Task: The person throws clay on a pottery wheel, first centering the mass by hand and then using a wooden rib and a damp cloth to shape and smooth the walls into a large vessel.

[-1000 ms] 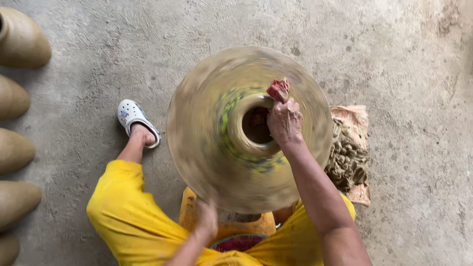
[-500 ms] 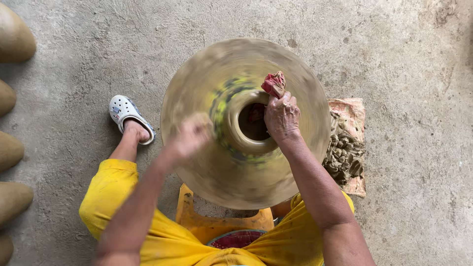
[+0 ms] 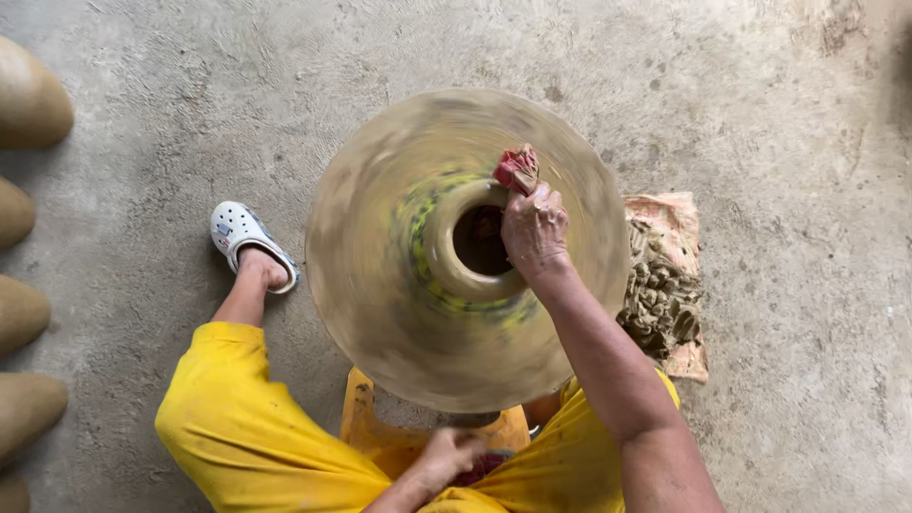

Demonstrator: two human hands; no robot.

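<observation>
A big clay pot (image 3: 380, 285) spins in front of me, blurred, with green streaks around its neck. My right hand (image 3: 534, 228) rests on the pot's rim and pinches a red wet cloth (image 3: 517, 169) against it. My left hand (image 3: 454, 452) is low near my lap, below the pot's edge, fingers curled beside a yellow container (image 3: 380, 439); whether it holds anything is unclear. I sit with yellow trousers (image 3: 237, 427) and a white clog (image 3: 239, 231) on my left foot.
A heap of clay lumps (image 3: 660, 294) lies on a pinkish sheet (image 3: 676, 217) to the right of the pot. Several finished tan pots (image 3: 28, 104) line the left edge. The floor is rough grey concrete (image 3: 760, 114).
My left hand rose from below the pot to its shoulder half a second ago, then dropped back to my lap. My right hand stayed on the rim with the cloth.
</observation>
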